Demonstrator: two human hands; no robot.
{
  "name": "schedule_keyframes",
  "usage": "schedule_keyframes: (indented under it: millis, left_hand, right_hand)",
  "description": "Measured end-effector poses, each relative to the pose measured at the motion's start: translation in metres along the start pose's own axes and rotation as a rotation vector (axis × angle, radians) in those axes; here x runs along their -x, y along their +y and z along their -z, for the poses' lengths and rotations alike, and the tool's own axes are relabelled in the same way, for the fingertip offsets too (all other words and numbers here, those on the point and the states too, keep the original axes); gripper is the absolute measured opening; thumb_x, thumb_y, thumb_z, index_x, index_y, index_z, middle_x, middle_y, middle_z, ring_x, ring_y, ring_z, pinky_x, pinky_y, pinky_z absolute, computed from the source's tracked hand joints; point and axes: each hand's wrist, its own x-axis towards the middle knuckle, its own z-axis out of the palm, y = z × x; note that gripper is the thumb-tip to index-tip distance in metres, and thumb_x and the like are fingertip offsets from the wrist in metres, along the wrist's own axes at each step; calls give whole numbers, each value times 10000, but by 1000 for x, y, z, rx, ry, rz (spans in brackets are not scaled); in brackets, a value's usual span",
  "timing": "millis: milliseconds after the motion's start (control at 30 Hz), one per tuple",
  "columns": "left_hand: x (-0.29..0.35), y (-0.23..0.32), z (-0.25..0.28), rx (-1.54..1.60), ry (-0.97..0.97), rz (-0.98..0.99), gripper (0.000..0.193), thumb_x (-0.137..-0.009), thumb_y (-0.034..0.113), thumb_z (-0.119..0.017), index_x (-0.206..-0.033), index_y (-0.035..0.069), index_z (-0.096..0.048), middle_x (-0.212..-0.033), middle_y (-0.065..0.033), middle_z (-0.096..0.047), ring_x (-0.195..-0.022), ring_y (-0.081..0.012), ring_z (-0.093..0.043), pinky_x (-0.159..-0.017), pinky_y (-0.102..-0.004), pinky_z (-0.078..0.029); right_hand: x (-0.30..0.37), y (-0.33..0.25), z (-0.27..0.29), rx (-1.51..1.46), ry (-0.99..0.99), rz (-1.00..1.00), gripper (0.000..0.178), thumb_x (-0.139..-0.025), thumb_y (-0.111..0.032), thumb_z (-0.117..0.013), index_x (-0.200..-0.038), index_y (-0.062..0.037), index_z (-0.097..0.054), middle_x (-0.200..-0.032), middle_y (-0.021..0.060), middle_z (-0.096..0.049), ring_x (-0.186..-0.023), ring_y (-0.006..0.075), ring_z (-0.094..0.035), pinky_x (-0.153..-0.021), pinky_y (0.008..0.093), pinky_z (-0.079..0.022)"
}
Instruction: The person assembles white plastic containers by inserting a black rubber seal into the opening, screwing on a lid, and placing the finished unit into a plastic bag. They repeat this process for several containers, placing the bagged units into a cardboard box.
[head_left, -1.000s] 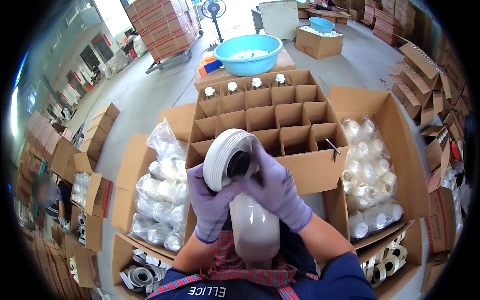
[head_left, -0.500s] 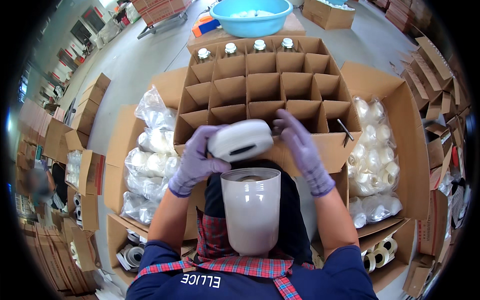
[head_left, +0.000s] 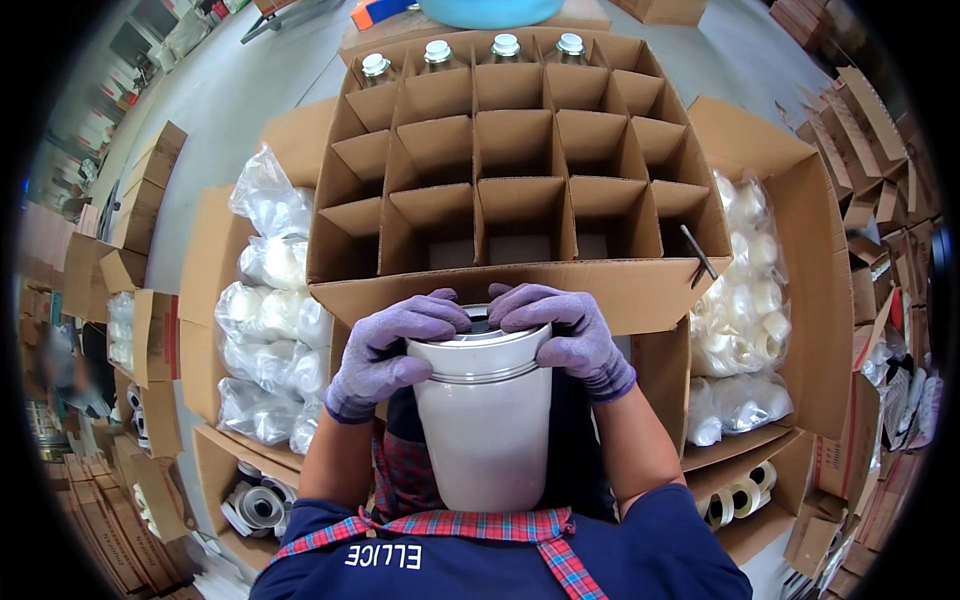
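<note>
A greyish-white, bucket-shaped container (head_left: 483, 445) stands upright between my legs. On its mouth sits a round white lid (head_left: 478, 354) with a dark part in its middle. My left hand (head_left: 392, 345) grips the lid's left side, thumb at the rim and fingers curled over the top. From the right, my right hand (head_left: 568, 332) holds the opposite side the same way. Both hands wear light purple gloves. Just beyond them is a cardboard carton (head_left: 500, 280) split by dividers, with several white-capped bottles (head_left: 437, 52) in its far row.
Open boxes flank me, with bagged white parts (head_left: 270, 310) on the left and bagged cream parts (head_left: 750, 300) on the right. Below these lie grey round parts (head_left: 258, 508) and cream rings (head_left: 742, 498). A dark pen-like rod (head_left: 698, 252) hangs at the carton's right corner.
The lid has come down from the air in my left hand onto the container's mouth. My right hand has moved in and taken hold of it too. The view has shifted slightly.
</note>
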Motion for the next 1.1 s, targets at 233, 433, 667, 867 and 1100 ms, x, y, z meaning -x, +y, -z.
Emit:
schedule_keyframes:
  millis: [233, 433, 667, 867, 1100]
  left_hand:
    - [23, -14, -15, 273, 471, 530, 491, -1069, 280, -350, -1173, -79, -668, -1178, -199, -684, -1149, -293, -635, -1097, -399, -419]
    - [16, 20, -24, -389, 401, 172, 344, -1014, 82, -459, -1285, -62, -613, -1314, -208, -627, -1201, -293, -621, -1052, -372, -467]
    - [26, 11, -31, -244, 515, 285, 404, -1033, 146, -392, -1261, -91, -626, -1247, -182, -681, -1186, -262, -635, -1047, -334, -464]
    - [29, 17, -39, -432, 469, 118, 416, -1034, 148, -400, -1223, -161, -604, -1284, -286, -634, -1301, -348, -567, -1065, -411, -467]
    - [15, 25, -44, -368, 378, 130, 407, -985, 141, -414, -1227, -96, -639, -1285, -232, -656, -1218, -288, -626, -1079, -332, -440]
  right_hand:
    - [3, -69, -52, 586, -12, 107, 538, -849, -350, -675, -1253, 4, -655, -1279, 229, -628, -1209, 394, -590, -1167, 494, -338]
    - [10, -55, -47, 743, 289, -125, 595, -1021, -415, -432, -1380, 55, -504, -1385, 296, -547, -1337, 459, -498, -1146, 528, -349]
    - [17, -61, -78, 908, 183, 216, 679, -931, -536, -597, -1212, 81, -616, -1297, 330, -591, -1241, 481, -571, -1100, 560, -398]
    - [15, -51, -62, 795, 337, 39, 636, -990, -440, -518, -1319, 104, -554, -1338, 325, -564, -1288, 504, -516, -1131, 487, -364]
    - [3, -58, -64, 751, 209, -31, 754, -980, -617, -477, -1345, 40, -548, -1355, 296, -557, -1260, 464, -563, -1100, 562, -389]
